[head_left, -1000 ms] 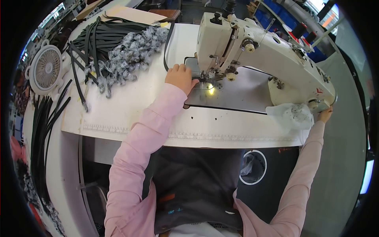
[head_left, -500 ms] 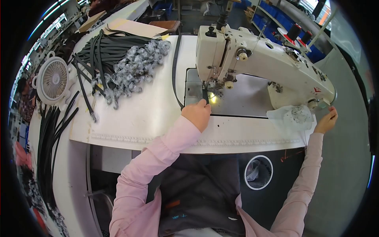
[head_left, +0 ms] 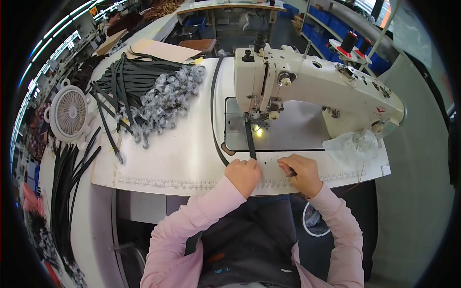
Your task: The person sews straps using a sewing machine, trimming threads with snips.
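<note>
A black strap [head_left: 250, 139] runs from under the needle area of the white sewing machine [head_left: 314, 72] toward me. My left hand [head_left: 243, 176] is closed around it near the table's front edge. More of the strap curves up the table on the left of the metal plate. To the right, my right hand [head_left: 303, 174] is closed, with a small dark thing showing at its fingertips; its kind is hidden by the fingers. A lamp lights the plate beside the presser foot.
Black straps with clear-wrapped ends [head_left: 165, 103] are heaped at the left back. A white fan [head_left: 72, 113] stands beside them, and more straps [head_left: 65, 192] hang over the left edge. A crumpled plastic bag [head_left: 357, 144] lies right; a white-rimmed bin [head_left: 317, 234] is below.
My right hand has come from the machine's right end to beside my left hand. My left hand has drawn back toward me, and more strap shows in front of the needle. The view has shifted.
</note>
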Demonstrator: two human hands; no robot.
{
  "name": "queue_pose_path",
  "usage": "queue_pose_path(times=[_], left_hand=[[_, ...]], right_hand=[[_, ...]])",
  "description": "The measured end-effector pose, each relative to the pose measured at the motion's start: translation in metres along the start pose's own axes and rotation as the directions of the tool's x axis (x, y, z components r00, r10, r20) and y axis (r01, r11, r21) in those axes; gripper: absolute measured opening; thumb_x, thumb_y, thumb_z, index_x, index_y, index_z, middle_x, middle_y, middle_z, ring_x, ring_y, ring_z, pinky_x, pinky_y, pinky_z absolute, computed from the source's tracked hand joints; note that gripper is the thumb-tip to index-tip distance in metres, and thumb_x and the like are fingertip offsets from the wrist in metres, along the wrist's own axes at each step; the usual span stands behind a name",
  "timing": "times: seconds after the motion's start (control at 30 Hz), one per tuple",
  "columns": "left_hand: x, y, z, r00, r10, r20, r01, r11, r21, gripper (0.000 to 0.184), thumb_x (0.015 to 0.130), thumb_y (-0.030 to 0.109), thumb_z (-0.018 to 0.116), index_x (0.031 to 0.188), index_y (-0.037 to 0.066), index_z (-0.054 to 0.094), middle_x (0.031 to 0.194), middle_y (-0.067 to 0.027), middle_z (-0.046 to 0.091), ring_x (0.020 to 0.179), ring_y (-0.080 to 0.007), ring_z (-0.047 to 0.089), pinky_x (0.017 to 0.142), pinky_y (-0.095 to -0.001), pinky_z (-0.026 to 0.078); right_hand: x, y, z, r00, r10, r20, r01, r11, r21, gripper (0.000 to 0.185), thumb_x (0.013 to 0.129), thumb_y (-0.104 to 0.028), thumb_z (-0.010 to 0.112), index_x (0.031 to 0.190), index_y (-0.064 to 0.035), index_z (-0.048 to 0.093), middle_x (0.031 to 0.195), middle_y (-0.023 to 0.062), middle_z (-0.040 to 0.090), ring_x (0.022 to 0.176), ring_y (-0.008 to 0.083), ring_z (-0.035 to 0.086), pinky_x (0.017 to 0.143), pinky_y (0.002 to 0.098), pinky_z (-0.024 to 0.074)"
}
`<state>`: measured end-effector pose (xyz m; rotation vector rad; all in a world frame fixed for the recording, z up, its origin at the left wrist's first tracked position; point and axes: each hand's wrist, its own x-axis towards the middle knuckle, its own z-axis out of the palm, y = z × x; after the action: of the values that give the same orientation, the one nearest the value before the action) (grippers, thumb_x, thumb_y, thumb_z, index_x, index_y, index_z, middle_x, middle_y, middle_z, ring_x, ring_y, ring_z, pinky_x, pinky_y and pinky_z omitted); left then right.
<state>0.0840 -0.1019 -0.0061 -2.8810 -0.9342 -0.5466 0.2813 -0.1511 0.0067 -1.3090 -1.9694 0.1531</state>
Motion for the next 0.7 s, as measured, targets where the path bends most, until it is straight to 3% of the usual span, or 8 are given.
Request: queue_pose_path(times=[0.17, 0.3, 0.37, 0.47, 0.57, 0.63, 0.67, 0.7], left_hand=[[-0.02, 0.025, -0.015, 0.998, 0.062, 0.009, -0.062, 0.998, 0.013, 0.012, 0.072, 0.015, 0.061, 0.07, 0.006, 0.053, 0.064, -0.004, 0.05, 0.053, -0.0176, 0.055, 0.049, -0.0289, 0.042], [-0.046, 0.044, -0.026, 0.988, 0.154, 0.014, -0.153, 0.987, -0.054, 0.022, 0.074, 0.016, 0.062, 0.086, -0.001, 0.057, 0.064, -0.0031, 0.048, 0.054, -0.0154, 0.054, 0.05, -0.0274, 0.041], [-0.064, 0.054, -0.029, 0.977, 0.212, 0.001, -0.211, 0.975, -0.072, 0.035, 0.074, 0.017, 0.062, 0.099, -0.006, 0.057, 0.062, -0.0014, 0.046, 0.053, -0.0133, 0.05, 0.05, -0.0261, 0.038], [-0.092, 0.07, -0.026, 0.966, 0.246, 0.076, -0.226, 0.952, -0.205, 0.033, 0.074, 0.017, 0.063, 0.098, -0.005, 0.058, 0.062, -0.0016, 0.045, 0.051, -0.0129, 0.05, 0.047, -0.0265, 0.038], [-0.116, 0.074, 0.001, 0.967, 0.189, 0.171, -0.13, 0.943, -0.307, 0.032, 0.076, 0.019, 0.062, 0.099, -0.003, 0.058, 0.064, -0.0045, 0.05, 0.055, -0.0158, 0.055, 0.05, -0.0285, 0.042], [-0.117, 0.066, 0.02, 0.968, 0.089, 0.233, 0.046, 0.853, -0.519, 0.031, 0.077, 0.019, 0.062, 0.1, -0.001, 0.058, 0.067, -0.0073, 0.053, 0.059, -0.0181, 0.058, 0.053, -0.029, 0.045], [-0.117, 0.061, 0.032, 0.962, 0.042, 0.271, 0.137, 0.783, -0.607, 0.03, 0.078, 0.019, 0.062, 0.101, 0.0, 0.058, 0.069, -0.0087, 0.055, 0.061, -0.0192, 0.059, 0.055, -0.0293, 0.046], [-0.121, 0.058, 0.051, 0.96, -0.044, 0.277, 0.259, 0.518, -0.815, 0.025, 0.076, 0.015, 0.066, 0.097, 0.002, 0.059, 0.07, -0.0116, 0.057, 0.062, -0.0228, 0.059, 0.058, -0.0292, 0.048]], right_hand=[[0.034, -0.001, 0.031, 0.98, -0.173, 0.093, 0.159, 0.976, 0.146, 0.025, 0.067, -0.001, 0.065, 0.091, -0.0073, 0.063, 0.098, 0.0034, 0.059, 0.068, 0.0193, 0.056, 0.058, 0.029, 0.0475], [0.039, 0.016, 0.045, 0.908, -0.344, 0.238, 0.349, 0.937, 0.024, 0.029, 0.066, -0.019, 0.07, 0.093, -0.013, 0.063, 0.102, -0.0037, 0.059, 0.076, 0.0175, 0.052, 0.058, 0.0288, 0.0472], [0.035, 0.014, 0.043, 0.905, -0.349, 0.245, 0.356, 0.934, 0.017, 0.024, 0.067, -0.017, 0.069, 0.09, -0.0136, 0.063, 0.102, -0.0028, 0.058, 0.079, 0.0171, 0.053, 0.059, 0.0291, 0.0479], [0.032, 0.006, 0.036, 0.894, -0.369, 0.254, 0.373, 0.927, 0.036, 0.022, 0.067, -0.017, 0.069, 0.086, -0.0128, 0.061, 0.1, -0.0026, 0.058, 0.078, 0.0166, 0.053, 0.058, 0.0291, 0.0476], [0.029, 0.007, 0.036, 0.886, -0.405, 0.226, 0.399, 0.914, 0.071, 0.023, 0.067, -0.018, 0.07, 0.088, -0.0118, 0.061, 0.098, -0.0031, 0.059, 0.072, 0.0167, 0.052, 0.055, 0.0288, 0.0463], [0.027, 0.01, 0.038, 0.881, -0.426, 0.205, 0.417, 0.905, 0.088, 0.024, 0.067, -0.018, 0.07, 0.088, -0.0112, 0.061, 0.097, -0.0028, 0.059, 0.07, 0.0169, 0.052, 0.054, 0.0285, 0.0458], [0.027, 0.011, 0.039, 0.879, -0.434, 0.197, 0.424, 0.901, 0.094, 0.023, 0.067, -0.017, 0.07, 0.087, -0.011, 0.061, 0.096, -0.0024, 0.059, 0.069, 0.017, 0.052, 0.054, 0.0283, 0.0457], [0.027, 0.01, 0.04, 0.876, -0.443, 0.189, 0.432, 0.897, 0.098, 0.022, 0.067, -0.017, 0.07, 0.086, -0.0107, 0.061, 0.095, -0.0019, 0.059, 0.068, 0.017, 0.053, 0.054, 0.0281, 0.0457]])
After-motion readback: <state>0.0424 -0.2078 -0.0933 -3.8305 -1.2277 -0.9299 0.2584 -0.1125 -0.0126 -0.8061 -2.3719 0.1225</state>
